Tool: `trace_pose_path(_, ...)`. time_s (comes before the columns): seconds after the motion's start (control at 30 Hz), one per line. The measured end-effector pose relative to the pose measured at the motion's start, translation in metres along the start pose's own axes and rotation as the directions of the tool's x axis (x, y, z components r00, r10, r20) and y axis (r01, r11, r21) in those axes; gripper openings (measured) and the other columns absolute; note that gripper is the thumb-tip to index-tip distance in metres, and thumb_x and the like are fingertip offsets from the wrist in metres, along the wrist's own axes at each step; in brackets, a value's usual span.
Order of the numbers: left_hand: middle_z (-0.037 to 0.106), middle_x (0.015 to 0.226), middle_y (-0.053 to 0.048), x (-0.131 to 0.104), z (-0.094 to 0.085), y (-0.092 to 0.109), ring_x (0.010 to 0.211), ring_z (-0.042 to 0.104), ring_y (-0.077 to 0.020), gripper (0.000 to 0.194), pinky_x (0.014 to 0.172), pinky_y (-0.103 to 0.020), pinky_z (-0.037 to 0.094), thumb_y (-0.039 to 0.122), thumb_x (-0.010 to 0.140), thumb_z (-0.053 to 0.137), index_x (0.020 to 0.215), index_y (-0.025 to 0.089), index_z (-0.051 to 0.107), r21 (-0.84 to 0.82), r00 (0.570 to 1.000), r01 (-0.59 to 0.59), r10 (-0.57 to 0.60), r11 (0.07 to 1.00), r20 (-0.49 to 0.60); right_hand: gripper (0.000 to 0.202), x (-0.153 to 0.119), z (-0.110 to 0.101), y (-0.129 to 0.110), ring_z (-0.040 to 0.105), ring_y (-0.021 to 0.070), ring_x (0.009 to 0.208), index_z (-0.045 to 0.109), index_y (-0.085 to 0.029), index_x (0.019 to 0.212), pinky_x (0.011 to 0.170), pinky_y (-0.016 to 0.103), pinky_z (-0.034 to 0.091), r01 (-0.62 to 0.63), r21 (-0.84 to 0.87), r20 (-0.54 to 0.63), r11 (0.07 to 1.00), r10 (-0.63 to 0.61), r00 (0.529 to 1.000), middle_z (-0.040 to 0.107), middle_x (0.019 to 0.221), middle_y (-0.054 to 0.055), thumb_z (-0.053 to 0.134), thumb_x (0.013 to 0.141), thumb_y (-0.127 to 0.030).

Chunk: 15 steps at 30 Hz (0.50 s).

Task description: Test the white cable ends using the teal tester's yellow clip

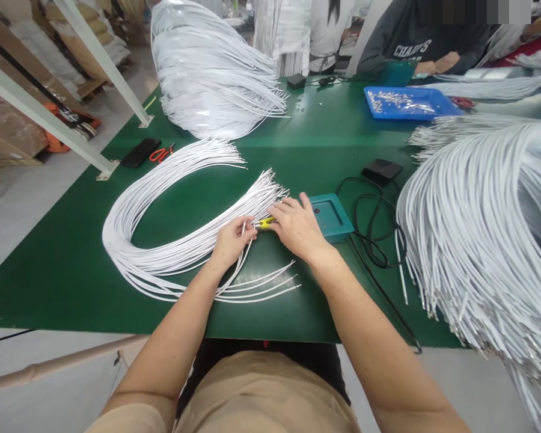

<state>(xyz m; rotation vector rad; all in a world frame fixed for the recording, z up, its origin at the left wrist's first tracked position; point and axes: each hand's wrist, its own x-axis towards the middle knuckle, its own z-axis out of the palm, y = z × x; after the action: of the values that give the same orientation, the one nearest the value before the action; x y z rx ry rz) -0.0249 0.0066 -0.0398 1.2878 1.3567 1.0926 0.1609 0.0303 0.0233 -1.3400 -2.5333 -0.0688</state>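
Note:
My left hand (231,242) is closed in a pinch on the end of a white cable (242,260). In my right hand (296,227) is a small yellow-handled tool (265,223), its metal tip pointing left at the cable end by my left fingertips. The fingers hide most of the tool, so its exact kind does not show. Beneath and behind my hands a curved bundle of white cables (117,222) lies on the table. A few loose cables (270,296) are spread nearer to me, their ends pointing right.
Right of my hand lies a teal tray (342,218), with a black cord (358,240) and a black box (382,171) beyond. Large cable bundles (473,228) (207,72) stand right and behind. A blue tray (374,107) holds small parts. Orange-handled scissors (161,154) lie left. A co-worker (415,36) sits opposite.

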Motion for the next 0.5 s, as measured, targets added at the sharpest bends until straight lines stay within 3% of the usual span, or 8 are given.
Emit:
trace_pose_path(0.1, 0.055, 0.075, 0.003, 0.000, 0.000, 0.002, 0.064, 0.061, -0.0100, 0.037, 0.064, -0.023, 0.049, 0.023, 0.072, 0.064, 0.108, 0.014, 0.061, -0.010, 1.000, 0.020, -0.020, 1.000, 0.003, 0.037, -0.008, 0.001, 0.005, 0.037, 0.0315, 0.131, 0.055, -0.017, 0.128, 0.108, 0.059, 0.012, -0.230, -0.038, -0.149, 0.973, 0.222, 0.964, 0.052, 0.138, 0.015, 0.045, 0.093, -0.023)
trace_pose_path(0.2, 0.055, 0.075, 0.003, -0.001, 0.000, 0.004, 0.065, 0.061, -0.0102, 0.034, 0.062, -0.022, 0.048, 0.023, 0.072, 0.064, 0.106, 0.015, 0.062, 0.006, 1.000, 0.018, -0.018, 1.000, 0.003, 0.044, -0.012, 0.007, 0.011, 0.032, 0.0360, 0.135, 0.047, -0.013, 0.136, 0.106, 0.062, 0.015, -0.365, -0.056, -0.193, 0.929, 0.349, 0.917, 0.042, 0.144, 0.021, 0.045, 0.093, -0.026)
trace_pose_path(0.37, 0.057, 0.074, 0.003, -0.004, -0.003, 0.007, 0.065, 0.062, -0.0106, 0.032, 0.063, -0.023, 0.049, 0.024, 0.072, 0.066, 0.103, 0.015, 0.062, 0.002, 1.000, 0.008, -0.008, 1.000, -0.001, 0.041, -0.013, 0.009, 0.009, 0.034, 0.0340, 0.134, 0.051, -0.012, 0.131, 0.108, 0.059, 0.017, -0.330, -0.027, -0.179, 0.944, 0.320, 0.930, 0.047, 0.140, 0.020, 0.046, 0.093, -0.026)
trace_pose_path(0.5, 0.057, 0.074, 0.003, -0.010, -0.010, 0.010, 0.065, 0.060, -0.0102, 0.034, 0.066, -0.024, 0.048, 0.025, 0.072, 0.068, 0.104, 0.015, 0.062, -0.019, 0.998, -0.030, 0.029, 0.999, -0.051, 0.032, -0.017, 0.003, -0.027, 0.044, 0.0288, 0.121, 0.058, -0.013, 0.119, 0.106, 0.049, 0.023, -0.196, 0.099, -0.243, 0.976, 0.214, 0.946, 0.057, 0.128, 0.016, 0.044, 0.093, -0.026)
